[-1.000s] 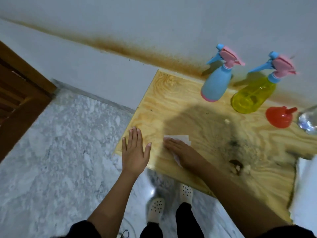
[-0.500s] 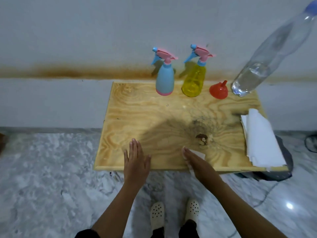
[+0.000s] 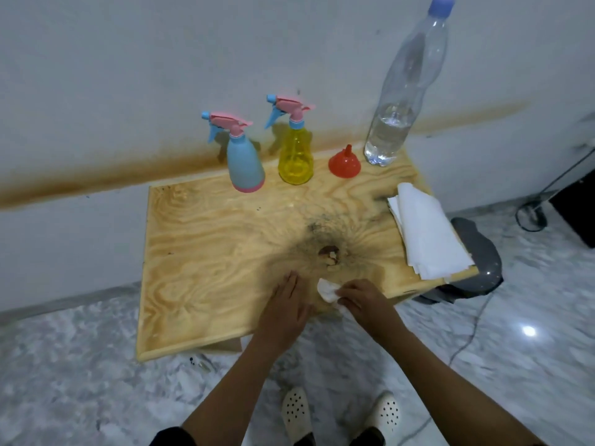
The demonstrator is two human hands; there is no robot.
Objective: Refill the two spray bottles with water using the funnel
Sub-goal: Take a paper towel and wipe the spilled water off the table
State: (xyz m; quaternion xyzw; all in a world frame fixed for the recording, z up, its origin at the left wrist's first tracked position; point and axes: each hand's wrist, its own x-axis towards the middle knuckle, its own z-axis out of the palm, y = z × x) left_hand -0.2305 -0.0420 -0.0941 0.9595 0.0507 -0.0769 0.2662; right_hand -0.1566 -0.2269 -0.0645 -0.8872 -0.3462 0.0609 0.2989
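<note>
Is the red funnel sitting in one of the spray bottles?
No, the red funnel rests upside down on the table, beside the yellow bottle.

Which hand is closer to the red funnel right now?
Right. The right hand, clutching a crumpled tissue, sits at the table's near edge below the red funnel; the left hand lies flat, farther to the left.

Pale wall [image 3: 161, 59] with rusty-brown streak [image 3: 96, 178]; grey marbled floor [image 3: 80, 381]; plywood table [image 3: 209, 252]; dark object, possibly speaker [image 3: 576, 214], far right.
</note>
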